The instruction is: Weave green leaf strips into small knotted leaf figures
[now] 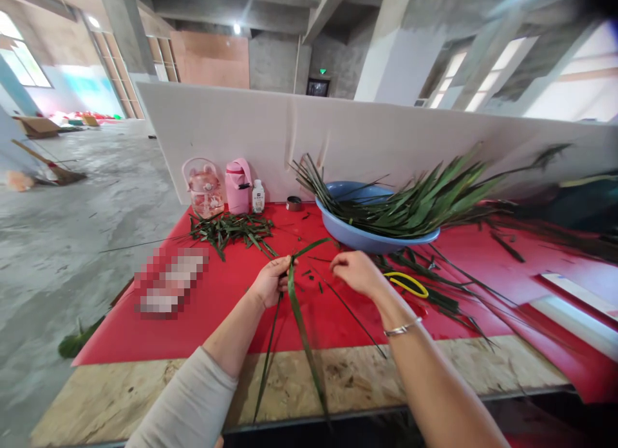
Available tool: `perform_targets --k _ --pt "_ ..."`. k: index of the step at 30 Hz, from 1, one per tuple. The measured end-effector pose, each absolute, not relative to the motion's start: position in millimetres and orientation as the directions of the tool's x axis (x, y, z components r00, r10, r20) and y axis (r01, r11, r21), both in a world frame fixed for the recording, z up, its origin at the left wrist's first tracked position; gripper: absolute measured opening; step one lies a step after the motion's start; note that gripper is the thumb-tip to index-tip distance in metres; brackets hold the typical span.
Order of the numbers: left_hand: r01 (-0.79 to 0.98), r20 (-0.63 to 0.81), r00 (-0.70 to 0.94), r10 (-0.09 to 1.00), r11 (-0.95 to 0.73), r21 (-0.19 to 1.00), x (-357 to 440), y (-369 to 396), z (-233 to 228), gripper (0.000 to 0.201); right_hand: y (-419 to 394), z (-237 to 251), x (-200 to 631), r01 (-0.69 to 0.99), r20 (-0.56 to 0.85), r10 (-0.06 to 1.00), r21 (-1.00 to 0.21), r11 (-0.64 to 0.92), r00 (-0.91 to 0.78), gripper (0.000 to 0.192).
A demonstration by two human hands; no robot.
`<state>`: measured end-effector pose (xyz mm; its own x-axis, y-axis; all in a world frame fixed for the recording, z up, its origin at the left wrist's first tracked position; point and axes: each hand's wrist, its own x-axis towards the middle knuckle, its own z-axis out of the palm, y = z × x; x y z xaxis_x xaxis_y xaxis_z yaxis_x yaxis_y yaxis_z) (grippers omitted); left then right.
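My left hand (275,280) is closed in a pinch on green leaf strips (300,319) above the red sheet. One long strip hangs towards the table's front edge, with a narrower one beside it, and a short end points up to the right. To the right, my right hand (357,272) has its fingers curled together, apart from the left; whatever they hold, if anything, is too small to make out. A bracelet (403,327) circles that wrist. Between the hands lie small leaf scraps and a thin dark stem (355,316).
A blue basin (381,241) full of long leaves stands behind my right hand, near yellow-handled scissors (408,284). Cut leaf pieces (232,232) lie behind my left hand. A pink jug (206,194), a pink bottle (237,190) and a small white bottle (258,198) line the white board (232,126).
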<state>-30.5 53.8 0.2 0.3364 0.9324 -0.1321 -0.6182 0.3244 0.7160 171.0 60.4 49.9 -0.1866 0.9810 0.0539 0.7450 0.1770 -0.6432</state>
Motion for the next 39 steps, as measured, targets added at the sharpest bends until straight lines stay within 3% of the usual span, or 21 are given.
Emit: perform_targets --k 2,4,6,9,11,13,15,18,20,25,31,35,39 --pt "-0.591 -0.142 0.343 0.929 0.33 0.736 -30 55 -2 0.035 56 64 169 0.755 0.395 0.917 -0.586 0.295 -0.051 0.02" --pt "-0.545 -0.145 0.383 0.912 0.35 0.762 -30 54 -5 0.035 53 72 163 0.716 0.568 0.811 -0.506 0.48 -0.142 0.032" --pt "-0.5 -0.15 0.434 0.889 0.375 0.78 -30 53 -6 0.034 55 72 158 0.652 0.494 0.811 -0.509 0.562 -0.312 0.036" --pt "-0.477 -0.154 0.472 0.868 0.399 0.783 -32 50 -6 0.033 67 70 162 0.595 0.119 0.865 -0.679 0.43 -0.488 0.035" --pt "-0.482 -0.145 0.5 0.854 0.414 0.772 -34 49 -4 0.033 76 71 172 0.528 -0.107 0.788 -0.795 0.298 -0.606 0.039" --pt "-0.485 -0.134 0.539 0.832 0.436 0.758 -35 47 -2 0.035 79 71 180 0.404 -0.213 0.651 -0.901 0.157 -0.728 0.033" --pt "-0.488 -0.125 0.565 0.815 0.453 0.746 -34 46 1 0.035 78 68 179 0.187 -0.162 0.586 -0.982 -0.019 -0.794 0.026" --pt "-0.521 -0.121 0.542 0.832 0.446 0.728 -29 42 7 0.033 69 52 161 -0.269 0.045 0.717 -0.942 -0.202 -0.696 0.024" --pt "-0.563 -0.124 0.478 0.869 0.412 0.716 -25 40 11 0.032 63 39 142 -0.43 0.076 0.792 -0.868 -0.246 -0.606 0.029" --pt "-0.599 -0.122 0.343 0.931 0.317 0.735 -18 39 12 0.031 54 21 118 -0.465 -0.02 0.893 -0.848 -0.254 -0.45 0.036" --pt "-0.553 -0.148 0.294 0.944 0.294 0.779 -13 41 4 0.037 57 13 124 -0.375 0.028 0.922 -0.918 -0.13 -0.387 0.022" --pt "-0.517 -0.142 0.317 0.938 0.297 0.803 -12 42 1 0.037 57 10 120 -0.309 0.025 0.938 -0.947 -0.088 -0.346 0.027" --pt "-0.536 -0.158 0.333 0.93 0.324 0.779 -11 43 -3 0.038 55 12 128 -0.344 -0.08 0.905 -0.908 -0.238 -0.417 0.034"
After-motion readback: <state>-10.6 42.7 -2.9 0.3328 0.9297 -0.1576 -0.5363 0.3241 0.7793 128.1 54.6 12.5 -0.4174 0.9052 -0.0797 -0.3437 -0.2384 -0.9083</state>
